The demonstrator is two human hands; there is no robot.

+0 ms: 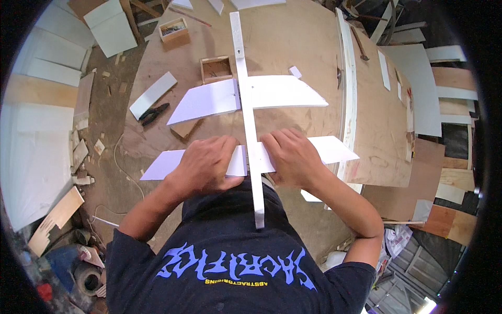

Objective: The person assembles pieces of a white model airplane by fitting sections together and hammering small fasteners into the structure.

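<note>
A long white wooden strip [244, 86] runs from the far side of the workbench to my torso. Two white slanted-end boards cross it: the farther board [282, 91] lies over the bench, and the nearer board [337, 149] is at the bench's front edge. My left hand [205, 163] is closed around the nearer board just left of the strip, thumb toward me. Just right of the strip, my right hand [293, 156] grips the same board. Both palms hide part of that board. A dark nail or screw head shows near the strip's far end.
Two small wooden boxes, one [173, 30] with small metal pieces and another [215, 69], sit on the workbench [298, 42]. Black pliers [153, 113] touch a white offcut [152, 95]. A hammer [360, 44] lies right. Wood scraps litter the floor at left.
</note>
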